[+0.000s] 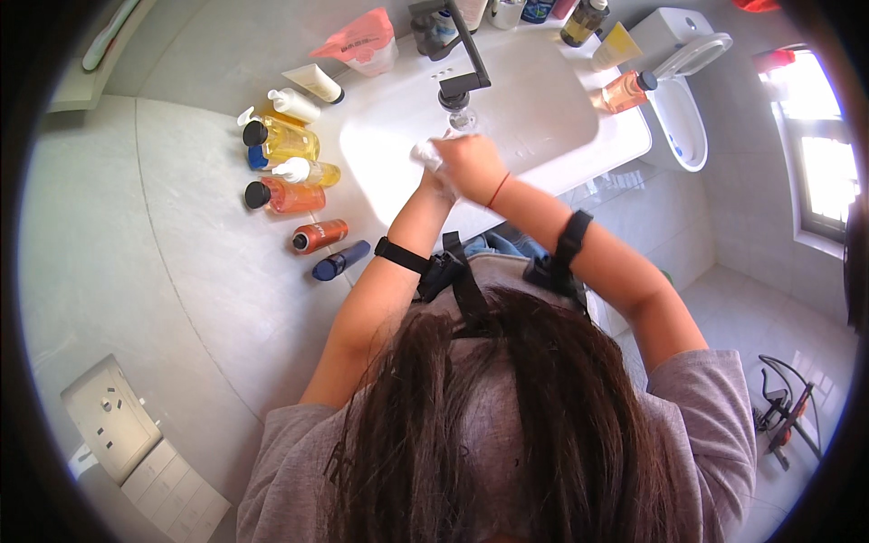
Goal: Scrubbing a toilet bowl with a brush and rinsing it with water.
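Observation:
Both hands meet over the white washbasin (536,102), just below the black faucet (465,83). Clear water (463,121) runs from its spout close above the knuckles. My right hand (475,166) is curled into a fist against a bunched white wet cloth (426,155); blur leaves it unsettled whether part of the white is lather. My left hand (438,178) lies under and beside the right one, mostly hidden by it and the white stuff, so its fingers cannot be made out. White also shows at the left wrist.
Left of the basin stand several bottles, among them a yellow pump bottle (292,139), an orange bottle (295,195) and a dark blue bottle (341,260). A pink refill pouch (363,44) stands behind. An orange-pink bottle (624,92) sits on the right rim, near a toilet (679,122).

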`<control>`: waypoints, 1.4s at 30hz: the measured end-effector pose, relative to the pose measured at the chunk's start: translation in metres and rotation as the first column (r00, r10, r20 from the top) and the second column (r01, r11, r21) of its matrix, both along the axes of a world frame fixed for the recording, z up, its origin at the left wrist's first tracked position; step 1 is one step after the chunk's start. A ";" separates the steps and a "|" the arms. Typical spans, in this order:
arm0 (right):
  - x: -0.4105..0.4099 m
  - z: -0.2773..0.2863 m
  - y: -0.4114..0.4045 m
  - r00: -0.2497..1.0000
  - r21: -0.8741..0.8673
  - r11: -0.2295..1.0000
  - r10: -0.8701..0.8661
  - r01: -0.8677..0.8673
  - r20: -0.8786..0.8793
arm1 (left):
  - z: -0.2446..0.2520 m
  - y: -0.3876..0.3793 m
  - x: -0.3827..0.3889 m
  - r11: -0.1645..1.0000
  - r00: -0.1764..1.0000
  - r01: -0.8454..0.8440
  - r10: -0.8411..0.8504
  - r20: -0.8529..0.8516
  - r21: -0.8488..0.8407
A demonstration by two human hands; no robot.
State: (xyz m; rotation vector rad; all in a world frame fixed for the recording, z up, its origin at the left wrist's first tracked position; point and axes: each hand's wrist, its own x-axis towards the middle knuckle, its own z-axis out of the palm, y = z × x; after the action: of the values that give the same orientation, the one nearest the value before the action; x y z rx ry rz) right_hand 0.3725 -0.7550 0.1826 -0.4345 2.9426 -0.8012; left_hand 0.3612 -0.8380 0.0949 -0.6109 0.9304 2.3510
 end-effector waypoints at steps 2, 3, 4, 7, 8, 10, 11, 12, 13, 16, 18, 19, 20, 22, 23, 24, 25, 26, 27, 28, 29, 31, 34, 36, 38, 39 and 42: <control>-0.031 -0.008 0.028 0.975 0.198 0.971 -0.162 0.130 0.150 | 0.002 0.004 -0.005 0.983 0.989 0.147 -0.143 -0.046 0.111; -0.032 -0.006 0.042 0.981 0.175 0.973 -0.168 0.150 0.098 | 0.008 0.008 -0.007 0.962 0.975 0.221 -0.212 -0.072 0.162; -0.029 -0.007 0.042 0.980 0.176 0.972 -0.171 0.152 0.099 | 0.013 0.018 -0.011 0.978 0.978 0.207 -0.207 -0.010 -0.017; 0.003 0.014 0.016 0.954 -0.017 0.974 0.216 -0.224 -0.206 | -0.040 0.015 -0.004 0.997 0.964 0.074 -0.068 -0.257 0.014; -0.005 0.001 0.024 0.983 0.041 0.990 0.142 -0.138 -0.115 | -0.060 0.020 -0.004 0.992 0.840 0.114 -0.071 -0.538 0.049; -0.036 -0.005 0.068 0.960 0.120 0.985 -0.147 0.121 0.239 | -0.015 0.037 -0.011 0.942 0.978 0.162 -0.114 -0.176 0.293; -0.041 -0.027 0.082 0.963 0.091 0.981 -0.188 0.173 0.193 | -0.014 0.041 -0.012 0.852 0.975 0.201 -0.127 -0.181 0.483; -0.038 -0.023 0.081 0.983 0.121 0.986 -0.127 0.111 0.135 | -0.016 0.041 -0.017 0.873 0.975 0.211 -0.157 -0.156 0.440; -0.028 -0.011 0.069 0.996 0.146 0.989 -0.039 0.027 0.080 | -0.008 0.039 -0.013 0.961 0.976 0.137 -0.089 -0.201 0.241; -0.018 -0.022 0.085 0.999 0.028 0.999 0.023 -0.022 -0.023 | 0.004 0.067 -0.014 0.973 0.988 0.071 -0.039 -0.151 0.218; -0.042 -0.037 0.107 0.987 0.150 0.987 -0.080 0.059 0.141 | 0.010 0.071 -0.020 0.987 0.991 0.066 -0.048 -0.127 0.148; -0.047 -0.045 0.124 0.978 0.162 0.986 -0.068 0.036 0.198 | 0.017 0.076 -0.017 0.992 0.994 0.084 -0.077 -0.074 0.094; -0.045 -0.067 0.133 0.995 -0.020 0.998 -0.057 0.059 0.085 | 0.025 0.075 -0.021 0.986 0.993 0.109 -0.114 -0.036 -0.128; -0.046 -0.076 0.148 0.998 -0.202 0.979 -0.045 0.038 -0.034 | 0.057 0.080 -0.029 0.981 0.985 0.162 -0.168 -0.048 -0.110; -0.049 -0.063 0.153 0.953 -0.484 0.840 -0.114 0.244 0.282 | 0.058 0.077 -0.032 0.978 0.984 0.168 -0.174 -0.045 -0.123; -0.051 -0.050 0.159 0.811 -0.622 0.602 -0.076 0.501 0.580 | 0.053 0.077 -0.030 0.980 0.986 0.154 -0.161 -0.051 -0.125; -0.055 -0.049 0.165 0.815 -0.627 0.605 -0.064 0.491 0.576 | 0.044 0.076 -0.026 0.953 0.969 0.233 -0.245 -0.040 -0.193; -0.060 -0.049 0.172 0.809 -0.681 0.532 -0.012 0.502 0.587 | 0.036 0.075 -0.023 0.915 0.945 0.308 -0.325 -0.024 -0.260; -0.062 -0.048 0.179 0.801 -0.724 0.451 0.034 0.521 0.598 | 0.037 0.079 -0.020 0.915 0.946 0.305 -0.323 -0.025 -0.262; -0.063 -0.046 0.184 0.778 -0.684 0.508 0.043 0.524 0.627 | 0.039 0.084 -0.014 0.920 0.961 0.269 -0.276 0.017 -0.284; -0.066 -0.047 0.187 0.779 -0.685 0.510 0.046 0.520 0.625 | 0.040 0.089 -0.013 0.923 0.972 0.234 -0.227 0.057 -0.306; -0.072 -0.047 0.185 0.677 -0.651 0.406 0.099 0.642 0.730 | 0.043 0.095 -0.011 0.960 0.981 0.142 -0.170 -0.099 -0.240; -0.085 -0.055 0.187 0.762 -0.668 0.510 0.040 0.541 0.647 | 0.045 0.105 -0.013 0.953 0.958 0.051 -0.132 -0.254 -0.300; -0.086 -0.056 0.183 0.856 -0.650 0.641 -0.021 0.408 0.517 | 0.036 0.105 -0.013 0.949 0.965 0.048 -0.125 -0.232 -0.313; -0.072 -0.035 0.169 1.000 -0.224 0.974 -0.017 0.014 -0.014 | 0.024 0.092 -0.015 1.000 0.967 0.028 -0.028 -0.255 -0.005; -0.067 -0.027 0.161 0.999 -0.203 0.978 0.042 -0.043 -0.010 | 0.021 0.089 -0.017 0.950 0.965 0.032 0.052 -0.259 0.310; -0.044 0.011 0.133 0.872 -0.134 0.879 0.414 -0.457 -0.262 | 0.024 0.116 -0.011 0.951 0.912 -0.297 0.309 -0.269 0.086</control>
State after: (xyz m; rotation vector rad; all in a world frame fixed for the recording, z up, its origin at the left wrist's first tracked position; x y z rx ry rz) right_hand 0.3282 -0.6224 0.1938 -1.2328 2.7796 -1.0249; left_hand 0.3500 -0.7223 0.1185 -0.4368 0.9572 2.7846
